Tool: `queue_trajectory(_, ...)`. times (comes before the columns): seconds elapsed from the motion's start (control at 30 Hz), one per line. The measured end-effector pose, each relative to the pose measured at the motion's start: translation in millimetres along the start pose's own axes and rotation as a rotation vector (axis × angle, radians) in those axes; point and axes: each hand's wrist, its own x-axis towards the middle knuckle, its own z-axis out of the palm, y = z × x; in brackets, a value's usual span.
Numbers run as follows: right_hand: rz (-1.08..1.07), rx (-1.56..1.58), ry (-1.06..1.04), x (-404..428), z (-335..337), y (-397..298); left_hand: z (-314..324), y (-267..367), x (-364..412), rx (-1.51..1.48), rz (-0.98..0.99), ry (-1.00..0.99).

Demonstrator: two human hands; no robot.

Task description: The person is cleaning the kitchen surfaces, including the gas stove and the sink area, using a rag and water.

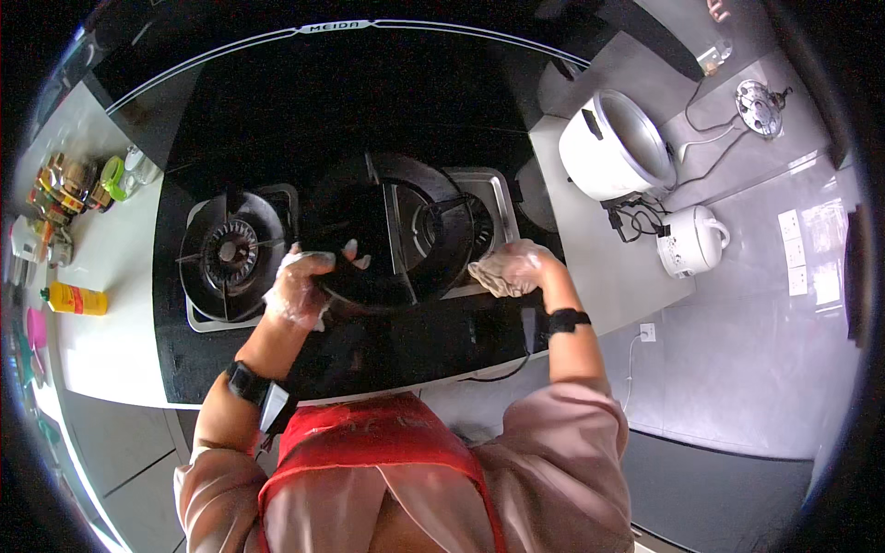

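Note:
My left hand (297, 287), in a clear plastic glove, grips the left side of a black wok-ring pan support (442, 273). The ring looks raised and tilted over the right-hand burner, and its dark left part blends into the black glass hob (387, 345). Under it shows the stainless steel drip tray (501, 190) of that burner. My right hand (522, 266), gloved too, holds a crumpled beige cloth (499, 275) against the tray's front right corner. The left burner (231, 250) has its own pan support in place.
To the right stand a white rice cooker (594, 148) with its lid off, a smaller white cooker (688, 242) and tangled cords (632, 218). Seasoning jars (69, 183) and a yellow bottle (79, 298) occupy the left counter. A black range hood (332, 41) spans the back.

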Motion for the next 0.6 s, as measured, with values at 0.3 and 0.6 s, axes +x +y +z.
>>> queue_trajectory(0.3,-0.032,1.197,0.569,-137.3,75.1,37.4,-96.1,-80.9,107.5,0.074,-0.019,-0.162)
queue_trajectory(0.6,-0.156,1.460,0.569,-158.2,131.2,49.7,-2.3,-99.2,109.7,-0.038,-0.285,-0.134)
